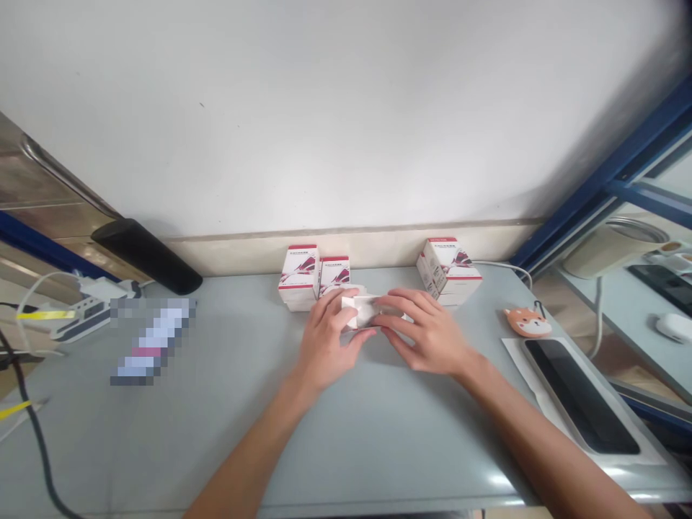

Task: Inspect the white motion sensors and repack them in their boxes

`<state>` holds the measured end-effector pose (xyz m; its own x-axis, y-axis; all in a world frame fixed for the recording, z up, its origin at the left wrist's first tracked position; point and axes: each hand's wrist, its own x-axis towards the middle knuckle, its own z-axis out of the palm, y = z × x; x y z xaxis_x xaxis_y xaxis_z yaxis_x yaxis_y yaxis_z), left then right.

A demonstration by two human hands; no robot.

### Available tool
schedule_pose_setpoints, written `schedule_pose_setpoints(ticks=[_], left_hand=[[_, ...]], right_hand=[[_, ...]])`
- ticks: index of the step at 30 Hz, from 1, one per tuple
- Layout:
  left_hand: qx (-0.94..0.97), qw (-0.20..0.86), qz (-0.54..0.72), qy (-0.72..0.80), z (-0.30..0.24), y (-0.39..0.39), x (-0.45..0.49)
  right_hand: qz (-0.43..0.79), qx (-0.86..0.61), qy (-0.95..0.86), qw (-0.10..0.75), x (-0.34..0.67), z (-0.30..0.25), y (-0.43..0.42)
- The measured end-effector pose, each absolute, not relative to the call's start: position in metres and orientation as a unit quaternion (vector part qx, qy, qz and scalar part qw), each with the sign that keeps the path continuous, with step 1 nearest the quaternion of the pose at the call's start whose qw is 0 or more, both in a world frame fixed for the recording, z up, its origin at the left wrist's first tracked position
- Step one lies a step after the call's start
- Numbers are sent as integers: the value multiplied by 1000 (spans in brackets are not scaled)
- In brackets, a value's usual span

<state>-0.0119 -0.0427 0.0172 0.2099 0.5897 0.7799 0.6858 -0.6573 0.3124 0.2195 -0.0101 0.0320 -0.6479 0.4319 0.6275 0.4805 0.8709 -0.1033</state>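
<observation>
Both the left hand (324, 344) and right hand (427, 330) pinch one white carton (360, 311).

three boxes (298, 275), one packet (361, 311), two hands (327, 346) (427, 331)

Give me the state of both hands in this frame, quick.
Left hand: closed, holding a small white carton.
Right hand: closed, holding the same carton at its other end.

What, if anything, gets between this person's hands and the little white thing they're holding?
Nothing visible does: the left hand and right hand both touch the small white object directly.
</observation>
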Motion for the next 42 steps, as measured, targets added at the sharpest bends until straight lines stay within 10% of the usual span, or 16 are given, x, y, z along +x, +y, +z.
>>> schedule_pose_setpoints(ticks=[10,17,23,28,35,42], left_hand=[[-748,90,-519,-403,19,-44,-21],[-754,150,-501,-397,29,-45,-26],[-760,144,-488,-405,26,-43,-27],[-773,139,-477,-395,25,-42,-30],[-788,164,-443,-394,31,-44,-30],[-838,164,-369,-368,30,-52,-20]], right_hand=[[-70,-290,-764,572,223,20,-2],[26,-561,-784,265,223,4,12],[46,-584,-786,196,225,-9,17],[57,-575,-794,187,226,-7,18],[-17,-372,-817,441,220,21,-6],[-93,-317,-881,338,214,28,-15]])
